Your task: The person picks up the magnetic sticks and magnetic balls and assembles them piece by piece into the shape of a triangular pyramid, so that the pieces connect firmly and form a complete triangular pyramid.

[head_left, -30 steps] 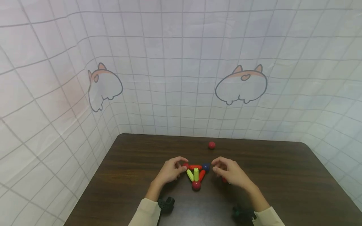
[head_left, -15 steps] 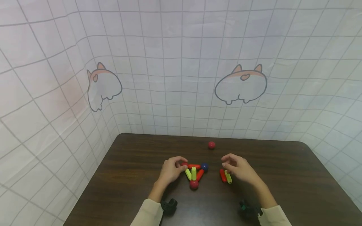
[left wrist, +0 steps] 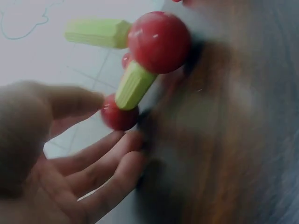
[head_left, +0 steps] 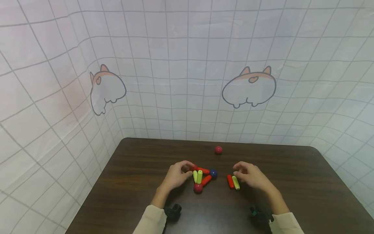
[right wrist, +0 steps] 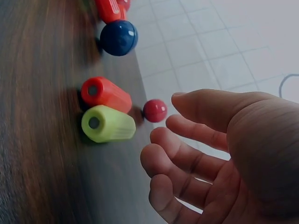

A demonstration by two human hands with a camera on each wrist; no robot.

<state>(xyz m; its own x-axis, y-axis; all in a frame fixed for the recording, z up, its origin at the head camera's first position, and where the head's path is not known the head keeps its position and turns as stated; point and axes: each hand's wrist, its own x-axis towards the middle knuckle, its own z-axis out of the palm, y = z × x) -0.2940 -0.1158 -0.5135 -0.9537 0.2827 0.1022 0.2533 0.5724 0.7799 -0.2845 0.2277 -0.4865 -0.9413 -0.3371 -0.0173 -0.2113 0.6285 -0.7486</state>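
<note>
My left hand (head_left: 176, 175) pinches the red ball (left wrist: 120, 113) at the left corner of a triangle of rods and balls. In the head view, a blue ball (head_left: 213, 173) forms its right corner and another red ball (head_left: 198, 188) its front corner. Two red rods (head_left: 206, 180) meet at the blue ball. One yellow-green rod (left wrist: 135, 86) joins the two red balls, while a second yellow-green rod (left wrist: 97, 33) sticks up from the front ball. My right hand (head_left: 252, 176) holds nothing, its fingers loosely bent beside a loose red rod (right wrist: 106, 94) and yellow-green rod (right wrist: 108, 123).
A loose red ball (head_left: 218, 149) lies near the back edge of the dark wooden table (head_left: 140, 162). Behind and to the left hangs a white gridded cloth (head_left: 187, 81). Dark wrist cameras (head_left: 173, 212) sit beneath both forearms.
My right hand has moved right, away from the blue ball, uncovering the two loose rods. The triangle has turned slightly, its front ball shifting left; my left hand stays at the left corner.
</note>
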